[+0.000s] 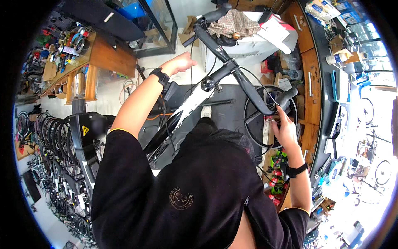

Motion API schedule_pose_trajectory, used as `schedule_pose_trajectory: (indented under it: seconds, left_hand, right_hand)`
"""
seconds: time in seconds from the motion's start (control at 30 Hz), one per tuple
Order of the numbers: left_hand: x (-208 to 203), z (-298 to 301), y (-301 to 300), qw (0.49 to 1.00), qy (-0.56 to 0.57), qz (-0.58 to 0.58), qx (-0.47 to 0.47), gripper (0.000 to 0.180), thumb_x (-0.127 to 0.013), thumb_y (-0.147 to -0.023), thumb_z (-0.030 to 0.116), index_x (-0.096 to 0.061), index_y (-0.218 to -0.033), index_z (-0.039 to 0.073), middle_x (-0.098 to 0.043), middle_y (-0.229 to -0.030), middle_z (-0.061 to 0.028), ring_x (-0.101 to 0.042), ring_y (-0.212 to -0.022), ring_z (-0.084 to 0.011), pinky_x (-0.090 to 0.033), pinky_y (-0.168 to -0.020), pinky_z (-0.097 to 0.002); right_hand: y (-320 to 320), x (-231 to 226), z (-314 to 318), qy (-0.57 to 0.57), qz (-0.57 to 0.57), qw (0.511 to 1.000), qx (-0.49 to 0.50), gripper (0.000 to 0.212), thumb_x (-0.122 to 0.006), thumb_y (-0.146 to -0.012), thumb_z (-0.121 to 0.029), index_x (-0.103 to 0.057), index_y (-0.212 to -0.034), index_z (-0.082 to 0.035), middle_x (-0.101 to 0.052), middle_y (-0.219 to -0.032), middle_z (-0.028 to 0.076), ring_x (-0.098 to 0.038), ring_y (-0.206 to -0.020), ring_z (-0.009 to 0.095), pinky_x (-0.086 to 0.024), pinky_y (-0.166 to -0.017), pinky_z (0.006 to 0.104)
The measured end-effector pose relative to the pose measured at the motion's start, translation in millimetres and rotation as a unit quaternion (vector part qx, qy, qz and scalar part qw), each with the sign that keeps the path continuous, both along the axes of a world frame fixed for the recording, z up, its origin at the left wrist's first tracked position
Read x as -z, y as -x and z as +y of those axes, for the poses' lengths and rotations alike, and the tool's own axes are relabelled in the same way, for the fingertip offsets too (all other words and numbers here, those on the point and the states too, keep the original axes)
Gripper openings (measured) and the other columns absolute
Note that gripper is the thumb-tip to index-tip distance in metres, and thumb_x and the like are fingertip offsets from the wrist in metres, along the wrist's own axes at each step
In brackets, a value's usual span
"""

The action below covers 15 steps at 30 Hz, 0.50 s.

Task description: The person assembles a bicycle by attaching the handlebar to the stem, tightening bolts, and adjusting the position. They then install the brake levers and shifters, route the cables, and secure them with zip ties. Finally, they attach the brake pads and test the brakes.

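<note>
A white and black road bicycle frame (186,106) stands in front of me, its black drop handlebar (215,47) turned at an angle. My left hand (181,63) reaches past the left of the stem (219,74), fingers loosely apart. A thin black cable (191,78) runs beside those fingertips; a grip on it does not show. My right hand (285,129) is at the near right end of the handlebar, below the grey brake hood (285,97). Its fingers reach up to the bar, with the thumb held apart. The bar partly hides these fingertips.
Behind the handlebar stands a white box (244,54) with a checked cloth (236,24) on it. Wooden drawers (311,85) line the right side, near a bicycle wheel (251,126). A black stand (81,128) rises at left, by many parked bicycles (58,141).
</note>
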<state>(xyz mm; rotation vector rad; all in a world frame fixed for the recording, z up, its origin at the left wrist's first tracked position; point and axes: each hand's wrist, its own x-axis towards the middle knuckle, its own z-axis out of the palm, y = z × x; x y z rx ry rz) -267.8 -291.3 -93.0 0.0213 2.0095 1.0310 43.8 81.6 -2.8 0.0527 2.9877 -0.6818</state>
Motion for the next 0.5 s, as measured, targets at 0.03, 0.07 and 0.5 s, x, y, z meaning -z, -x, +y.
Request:
schedule_pose_trajectory:
  seconds: [0.03,0.07,0.5]
  left_hand:
    - [8,-1,-1,0.999,-0.031,-0.02,-0.01,0.077,-0.066,-0.093,0.031,-0.026,-0.15,-0.002,-0.049,-0.14,-0.0211,-0.052,-0.127,-0.03,-0.044,-0.102,-0.0481]
    - [7,0,-1,0.997,-0.061,-0.034,-0.018,0.075,-0.066,-0.093,0.031,-0.028,-0.149,-0.002,-0.05,-0.138,-0.0201,-0.053,-0.126,-0.0287,-0.044,-0.101,-0.0466]
    - [42,-21,18,0.991,-0.027,0.129,-0.02,0.054,-0.069,-0.089,0.024,-0.047,-0.132,0.0,-0.063,-0.121,-0.0137,-0.06,-0.11,-0.0225,-0.047,-0.094,-0.0377]
  right_hand:
    - [4,-2,-3,0.001,-0.003,1.0,0.011,0.059,-0.066,-0.084,-0.009,-0.047,-0.139,-0.002,-0.064,-0.118,0.022,-0.067,-0.094,0.04,-0.055,-0.079,0.0438]
    - [7,-3,-5,-0.002,-0.007,1.0,0.018,0.058,-0.067,-0.084,-0.01,-0.047,-0.139,-0.002,-0.064,-0.118,0.022,-0.067,-0.095,0.04,-0.055,-0.08,0.0436]
    - [29,-5,-1,-0.012,0.034,0.999,-0.026,0.057,-0.068,-0.083,-0.006,-0.047,-0.136,0.001,-0.065,-0.111,0.021,-0.068,-0.083,0.04,-0.056,-0.068,0.0419]
